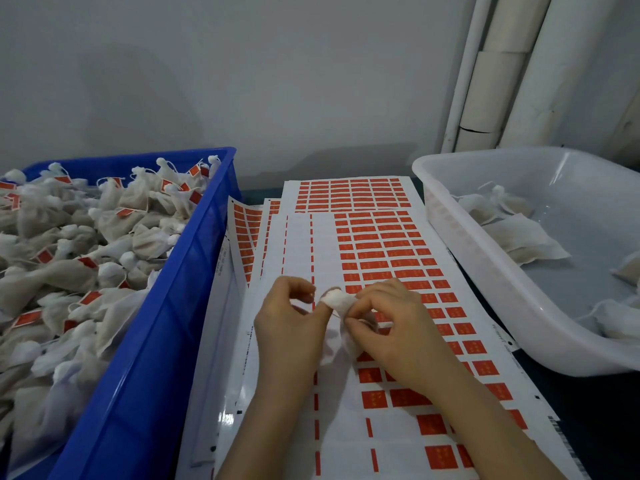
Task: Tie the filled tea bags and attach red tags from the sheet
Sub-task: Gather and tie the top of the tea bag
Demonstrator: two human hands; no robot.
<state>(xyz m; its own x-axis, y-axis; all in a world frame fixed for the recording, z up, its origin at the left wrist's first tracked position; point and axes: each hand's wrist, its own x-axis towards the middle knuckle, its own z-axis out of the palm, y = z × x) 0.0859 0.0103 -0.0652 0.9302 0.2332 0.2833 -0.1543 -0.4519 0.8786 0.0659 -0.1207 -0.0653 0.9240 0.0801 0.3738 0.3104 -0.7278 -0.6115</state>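
Landmark: top tag sheet (346,244), flat at centre; left of it, blue crate (166,306) heaped with tied tea bags (86,237) carrying red tags; edges of more sheets (242,230) poking out under its left side; over its lower middle, left hand (291,327), fingers curled, pinching the gathered neck of one white tea bag (337,301); bag just above the sheet, between both hands; right hand (391,327) touching the bag's other side, fingertips pinched on it; string too blurred to tell; red tags (381,244) filling the sheet's right part, left columns peeled; right of sheet, white tub (485,271) holding a few untied bags (523,237).
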